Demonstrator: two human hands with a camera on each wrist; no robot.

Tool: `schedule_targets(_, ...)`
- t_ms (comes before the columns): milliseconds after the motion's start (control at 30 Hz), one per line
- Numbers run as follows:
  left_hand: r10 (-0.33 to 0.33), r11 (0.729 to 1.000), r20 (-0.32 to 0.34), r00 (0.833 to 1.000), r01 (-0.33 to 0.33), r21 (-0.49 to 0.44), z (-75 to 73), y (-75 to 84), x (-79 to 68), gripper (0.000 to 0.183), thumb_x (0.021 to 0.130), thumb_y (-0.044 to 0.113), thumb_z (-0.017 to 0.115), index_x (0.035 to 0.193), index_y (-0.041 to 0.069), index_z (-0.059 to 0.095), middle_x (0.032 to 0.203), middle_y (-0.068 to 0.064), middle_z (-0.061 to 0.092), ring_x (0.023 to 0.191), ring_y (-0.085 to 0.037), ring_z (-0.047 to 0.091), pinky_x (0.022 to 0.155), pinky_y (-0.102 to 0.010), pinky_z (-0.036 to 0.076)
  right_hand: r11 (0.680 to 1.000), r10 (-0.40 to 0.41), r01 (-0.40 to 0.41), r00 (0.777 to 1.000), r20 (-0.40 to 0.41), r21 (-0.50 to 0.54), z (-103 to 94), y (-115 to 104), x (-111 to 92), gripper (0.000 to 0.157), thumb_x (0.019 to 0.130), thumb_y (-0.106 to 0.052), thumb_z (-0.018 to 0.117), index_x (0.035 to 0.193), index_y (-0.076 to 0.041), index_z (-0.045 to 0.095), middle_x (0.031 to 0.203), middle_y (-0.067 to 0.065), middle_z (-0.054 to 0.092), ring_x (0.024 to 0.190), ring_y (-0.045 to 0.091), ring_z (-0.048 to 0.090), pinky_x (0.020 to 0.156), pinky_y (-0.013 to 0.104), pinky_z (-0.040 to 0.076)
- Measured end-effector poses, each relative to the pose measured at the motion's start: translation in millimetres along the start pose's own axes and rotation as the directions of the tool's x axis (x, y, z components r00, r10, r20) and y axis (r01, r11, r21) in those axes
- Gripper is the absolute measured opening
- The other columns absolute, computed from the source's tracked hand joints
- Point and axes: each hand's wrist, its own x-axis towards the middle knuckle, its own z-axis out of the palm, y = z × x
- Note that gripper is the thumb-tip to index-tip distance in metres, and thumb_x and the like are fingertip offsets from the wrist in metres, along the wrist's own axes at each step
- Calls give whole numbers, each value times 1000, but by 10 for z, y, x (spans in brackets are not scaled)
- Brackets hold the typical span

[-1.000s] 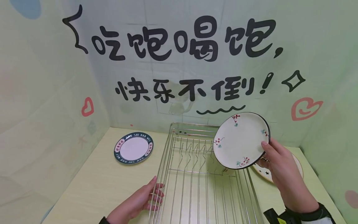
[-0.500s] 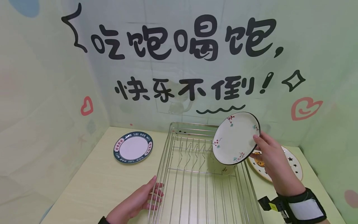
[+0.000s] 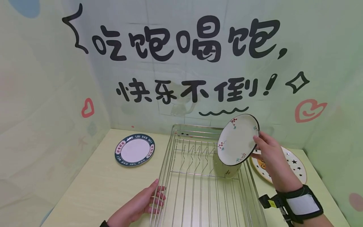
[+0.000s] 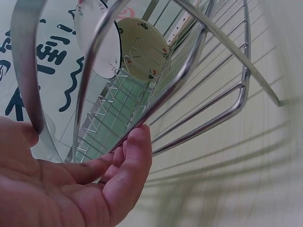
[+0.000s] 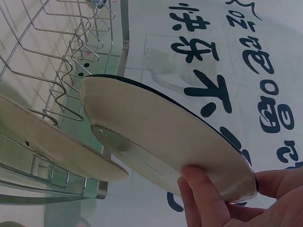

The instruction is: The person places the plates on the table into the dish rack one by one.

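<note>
My right hand (image 3: 273,160) pinches the right rim of a white plate (image 3: 236,142) with a dark edge and small red-and-blue flower sprigs. Thumb on the face, fingers behind, it holds the plate tilted above the back right of a wire dish rack (image 3: 195,174). Another plate (image 4: 142,47), cream with flower marks, stands in the rack's right end, partly hidden behind the held one in the head view. In the right wrist view a gap shows between the two plates. Down at the rack's left side, my left hand (image 3: 144,200) grips the side wires with curled fingers.
A blue-rimmed plate (image 3: 134,150) lies on the table (image 3: 93,183) left of the rack. Right of it, partly behind my right forearm, lies a plate with black stars (image 3: 295,164). A printed cloth wall (image 3: 158,116) stands close behind.
My right hand has moved left with the flowered plate, which has turned more edge-on over the rack's back right. The left hand stays on the rack.
</note>
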Motion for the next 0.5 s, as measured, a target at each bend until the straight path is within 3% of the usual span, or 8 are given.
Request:
schedule_targets(333,-3,1000,-5,1000,3,-7,-2,-11,7,83,101,63,32,133,-13,44,98,-12,55,83,-23,57,68,-39,57,1000,20,-20,999,31,4,83,47,37,56,108,-26,39,155,-2,21,145,23,34,100,20,44,78,30,53)
schedule_targets(500,-5,1000,-14,1000,5,-13,6,-9,7,84,100,63,33,133,-13,43,98,-11,55,82,-22,57,67,-38,57,999,24,-26,998,52,35,150,47,31,57,107,-24,40,156,-2,18,151,22,28,115,28,46,83,35,54)
